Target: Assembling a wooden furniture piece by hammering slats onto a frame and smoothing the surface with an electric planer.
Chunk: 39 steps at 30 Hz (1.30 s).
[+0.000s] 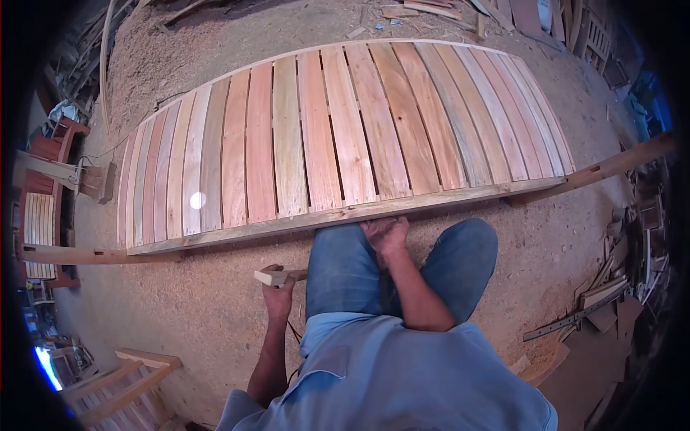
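A large slatted wooden panel (330,136), made of pinkish and pale boards, lies in front of me. Its near edge is a long pale rail (345,215). My left hand (279,291), low and left of my knee, is closed around a pale wooden block (270,277) with a darker bar sticking out to the right. At the rail's underside, above my lap, my right hand (388,235) is turned palm up with its fingers curled in. What those fingers hold, if anything, cannot be made out.
Wooden legs jut out at the panel's left (100,255) and right (611,164) ends. A wooden frame (136,377) stands at lower left. Offcuts and a perforated metal strip (575,314) lie at right. Sawdust covers the floor (208,309), heaped behind the panel.
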Each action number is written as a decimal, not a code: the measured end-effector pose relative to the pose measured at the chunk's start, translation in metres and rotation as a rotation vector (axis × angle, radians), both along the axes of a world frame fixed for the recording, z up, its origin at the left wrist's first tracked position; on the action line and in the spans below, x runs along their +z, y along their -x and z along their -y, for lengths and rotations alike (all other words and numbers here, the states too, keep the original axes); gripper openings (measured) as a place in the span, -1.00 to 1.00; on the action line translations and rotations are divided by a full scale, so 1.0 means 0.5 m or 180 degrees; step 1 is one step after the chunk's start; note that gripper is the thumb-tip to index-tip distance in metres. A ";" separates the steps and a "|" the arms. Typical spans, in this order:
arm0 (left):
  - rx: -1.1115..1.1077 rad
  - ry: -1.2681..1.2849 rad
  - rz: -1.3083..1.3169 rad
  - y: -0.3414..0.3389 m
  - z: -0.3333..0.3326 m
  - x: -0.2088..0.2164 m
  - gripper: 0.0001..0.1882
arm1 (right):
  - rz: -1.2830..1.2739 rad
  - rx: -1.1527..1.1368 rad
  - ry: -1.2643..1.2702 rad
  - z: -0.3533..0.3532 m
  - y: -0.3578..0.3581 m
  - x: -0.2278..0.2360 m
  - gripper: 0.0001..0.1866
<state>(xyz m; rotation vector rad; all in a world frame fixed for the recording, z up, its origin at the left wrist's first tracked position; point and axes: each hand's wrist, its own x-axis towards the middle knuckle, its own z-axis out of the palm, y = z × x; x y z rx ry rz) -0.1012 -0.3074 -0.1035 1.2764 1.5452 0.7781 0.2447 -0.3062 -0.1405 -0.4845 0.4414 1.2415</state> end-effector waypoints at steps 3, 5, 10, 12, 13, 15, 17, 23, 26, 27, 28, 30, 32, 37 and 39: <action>-0.0289 0.0137 -0.0184 -0.045 -0.004 0.027 -0.45 | -0.0198 0.0039 -0.0153 0.003 -0.012 -0.009 -0.10; -0.0977 0.0077 -0.1539 -0.087 -0.017 0.063 -0.36 | -0.0287 0.0062 -0.0224 0.012 -0.022 -0.012 -0.09; -0.1232 0.0363 -0.2533 -0.136 -0.062 0.061 -0.24 | -0.0376 -0.0038 -0.1054 0.024 -0.083 -0.059 -0.13; -0.1501 0.0283 -0.2611 -0.163 -0.060 0.043 -0.24 | -0.0543 -0.0223 -0.2901 0.057 -0.156 -0.114 -0.13; -0.1682 0.0253 -0.2772 -0.158 -0.055 0.028 -0.24 | -0.0556 -0.0238 -0.2912 0.063 -0.164 -0.120 -0.13; -0.1815 0.0236 -0.2966 -0.145 -0.045 -0.012 -0.24 | -0.0393 -0.0400 -0.1758 0.072 -0.162 -0.105 -0.27; -0.1812 -0.0170 -0.2915 -0.147 -0.042 -0.082 -0.32 | -0.0338 -0.0420 -0.1235 0.054 -0.153 -0.062 -0.30; -0.1453 -0.0556 -0.2754 -0.331 -0.090 -0.184 -0.18 | -0.0076 -0.0728 -0.0037 0.045 -0.131 -0.005 0.16; -0.1099 -0.0263 -0.2550 -0.416 -0.096 -0.150 -0.20 | 0.0061 -0.0605 -0.0335 0.060 -0.136 -0.022 0.38; -0.1020 -0.0208 -0.2275 -0.433 -0.096 -0.144 -0.21 | 0.0147 -0.0521 -0.0397 0.062 -0.138 -0.024 0.43; -0.0941 -0.0155 -0.1998 -0.440 -0.093 -0.137 -0.21 | 0.0233 -0.0438 -0.0460 0.064 -0.140 -0.027 0.48; -0.0936 -0.0130 -0.1794 -0.435 -0.093 -0.147 -0.25 | 0.0233 -0.0418 -0.0549 0.059 -0.138 -0.026 0.47; -0.0980 -0.0088 -0.1361 -0.429 -0.093 -0.156 -0.31 | 0.0260 -0.0433 -0.0713 0.056 -0.135 -0.024 0.45; -0.1060 0.0138 -0.0142 -0.415 -0.114 -0.142 -0.43 | 0.0263 -0.0533 -0.0643 0.054 -0.134 -0.027 0.43; -0.0878 0.0502 0.0134 -0.430 -0.101 -0.114 -0.40 | 0.0178 -0.0541 -0.0656 0.061 -0.132 -0.030 0.41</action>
